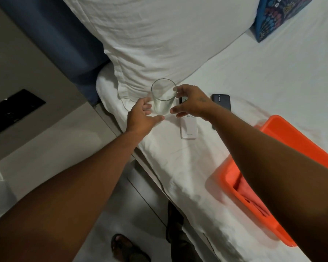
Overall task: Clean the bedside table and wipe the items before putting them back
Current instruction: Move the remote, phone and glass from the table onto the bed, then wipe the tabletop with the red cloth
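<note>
A clear empty drinking glass (163, 99) stands upright on the white bed sheet (254, 82), just in front of the pillow. My left hand (142, 115) is at its lower left side, with curled fingers touching the glass and the thumb stretched out below its base. My right hand (192, 103) is spread beside its right side, a fingertip at the rim and the thumb near the base. Neither hand wraps around the glass. A white remote (188, 129) lies partly under my right hand, and a dark phone (222, 103) lies just beyond it.
An orange plastic basin (276, 133) with a pink cloth (254, 203) inside sits on the bed under my right forearm. A large white pillow (159, 35) and a patterned cushion (276, 17) lie further up. Left of the bed are a blue headboard (64, 35), a white surface (45, 140) and a black wall panel (11, 110).
</note>
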Demonstrator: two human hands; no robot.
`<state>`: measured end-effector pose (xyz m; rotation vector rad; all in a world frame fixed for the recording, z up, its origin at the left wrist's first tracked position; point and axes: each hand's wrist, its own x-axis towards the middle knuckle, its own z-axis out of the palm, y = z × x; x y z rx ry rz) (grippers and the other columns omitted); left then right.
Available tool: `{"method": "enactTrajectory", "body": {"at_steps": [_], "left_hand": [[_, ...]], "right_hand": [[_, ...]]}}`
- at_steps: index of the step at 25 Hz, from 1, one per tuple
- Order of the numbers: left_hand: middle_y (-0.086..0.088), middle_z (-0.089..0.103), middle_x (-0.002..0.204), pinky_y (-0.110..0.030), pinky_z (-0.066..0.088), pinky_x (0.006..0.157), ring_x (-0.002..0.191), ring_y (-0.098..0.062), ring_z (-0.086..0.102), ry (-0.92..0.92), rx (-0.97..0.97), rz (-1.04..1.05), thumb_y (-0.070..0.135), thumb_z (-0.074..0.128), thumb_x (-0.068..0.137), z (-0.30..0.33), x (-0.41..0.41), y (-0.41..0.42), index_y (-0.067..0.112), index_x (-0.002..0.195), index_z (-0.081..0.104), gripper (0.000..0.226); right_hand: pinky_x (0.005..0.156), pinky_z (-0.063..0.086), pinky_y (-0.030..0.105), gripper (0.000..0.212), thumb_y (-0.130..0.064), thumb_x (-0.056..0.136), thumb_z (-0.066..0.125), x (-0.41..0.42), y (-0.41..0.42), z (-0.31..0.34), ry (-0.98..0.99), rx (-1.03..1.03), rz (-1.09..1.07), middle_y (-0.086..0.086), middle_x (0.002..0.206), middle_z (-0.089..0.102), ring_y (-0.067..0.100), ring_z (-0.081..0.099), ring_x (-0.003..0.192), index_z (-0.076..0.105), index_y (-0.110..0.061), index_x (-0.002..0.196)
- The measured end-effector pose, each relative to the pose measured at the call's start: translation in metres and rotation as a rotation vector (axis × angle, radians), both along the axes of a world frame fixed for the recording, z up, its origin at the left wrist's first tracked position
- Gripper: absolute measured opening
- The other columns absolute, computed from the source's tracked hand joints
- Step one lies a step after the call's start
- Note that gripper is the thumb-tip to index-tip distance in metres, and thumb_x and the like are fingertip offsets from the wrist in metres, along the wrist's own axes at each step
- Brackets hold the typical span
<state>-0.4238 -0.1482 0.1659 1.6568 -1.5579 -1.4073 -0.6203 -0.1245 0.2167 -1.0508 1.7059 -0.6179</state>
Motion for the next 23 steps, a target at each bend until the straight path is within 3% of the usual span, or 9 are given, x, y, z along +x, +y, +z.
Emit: {"method": "enactTrajectory", "body": {"at_steps": [4,6,8,11,14,16,18,20,23], "left_hand": [[-0.001,0.063,0.125,-0.020,0.050,0.084,0.109,-0.016,0.065,-0.034,0.083,0.102,0.022,0.090,0.071,0.016,-0.004,0.039,0.015,0.131,0.055,0.070],[-0.002,0.063,0.122,-0.026,0.051,0.088,0.108,-0.020,0.065,-0.051,0.012,0.092,0.020,0.086,0.075,0.030,-0.024,0.088,0.012,0.127,0.057,0.060],[-0.002,0.065,0.118,-0.025,0.055,0.088,0.103,-0.017,0.065,0.064,-0.088,-0.022,0.016,0.082,0.078,0.049,-0.057,0.144,0.014,0.124,0.059,0.052],[-0.001,0.067,0.114,-0.037,0.058,0.091,0.101,-0.019,0.066,0.166,-0.011,-0.394,0.020,0.074,0.080,0.076,-0.126,0.217,0.025,0.120,0.060,0.042],[-0.010,0.055,0.133,-0.043,0.047,0.106,0.122,-0.029,0.056,-0.114,0.058,-0.703,0.025,0.070,0.085,0.078,-0.181,0.258,0.013,0.131,0.050,0.052],[-0.016,0.048,0.138,-0.043,0.044,0.108,0.126,-0.034,0.052,-0.284,0.098,-0.741,0.019,0.070,0.085,0.068,-0.203,0.260,0.005,0.134,0.044,0.057],[-0.019,0.044,0.138,-0.043,0.043,0.109,0.128,-0.036,0.049,-0.393,0.126,-0.742,0.013,0.071,0.083,0.054,-0.211,0.252,0.001,0.136,0.040,0.063],[-0.019,0.042,0.139,-0.044,0.046,0.107,0.128,-0.037,0.049,-0.436,0.133,-0.697,0.012,0.074,0.081,0.041,-0.214,0.245,0.002,0.138,0.037,0.069],[-0.018,0.052,0.134,-0.047,0.053,0.096,0.120,-0.038,0.059,-0.403,0.214,-0.607,0.013,0.072,0.083,0.030,-0.218,0.242,0.005,0.133,0.039,0.061]], "right_hand": [[0.070,0.065,0.037,0.069,0.001,0.072,0.084,-0.026,0.034,0.020,-0.026,-0.034,-0.151,0.011,0.120,0.059,0.024,0.072,0.087,0.055,-0.010,0.133],[0.063,0.064,0.033,0.055,0.004,0.073,0.082,-0.056,0.073,0.031,-0.027,-0.077,-0.302,0.011,0.104,0.064,0.021,0.071,0.077,0.060,-0.007,0.123],[0.059,0.062,0.031,0.047,0.007,0.075,0.079,-0.091,0.122,0.034,0.010,-0.079,-0.472,0.012,0.094,0.065,0.020,0.069,0.068,0.062,-0.006,0.117],[0.070,0.056,0.042,0.047,0.001,0.076,0.080,-0.143,0.203,0.028,0.283,0.075,-0.702,0.016,0.098,0.065,0.027,0.064,0.076,0.063,-0.004,0.120],[0.074,0.053,0.041,0.053,-0.016,0.069,0.089,-0.156,0.258,0.009,0.459,0.400,-0.733,0.022,0.093,0.066,0.027,0.062,0.080,0.064,0.002,0.112],[0.066,0.054,0.039,0.041,-0.023,0.065,0.092,-0.151,0.274,-0.006,0.415,0.458,-0.751,0.014,0.069,0.065,0.027,0.062,0.070,0.060,0.000,0.076],[0.051,0.046,0.030,0.047,-0.023,0.064,0.093,-0.148,0.280,-0.022,0.363,0.403,-0.839,-0.001,0.051,0.059,0.017,0.060,0.052,0.049,-0.008,0.058],[0.046,0.042,0.026,0.045,-0.023,0.067,0.091,-0.145,0.280,-0.034,0.278,0.362,-0.948,-0.001,0.052,0.057,0.011,0.054,0.044,0.047,-0.016,0.066],[0.044,0.043,0.021,0.025,-0.027,0.076,0.084,-0.136,0.277,-0.043,0.154,0.348,-0.976,0.006,0.064,0.063,0.014,0.054,0.047,0.063,-0.014,0.074]]}}
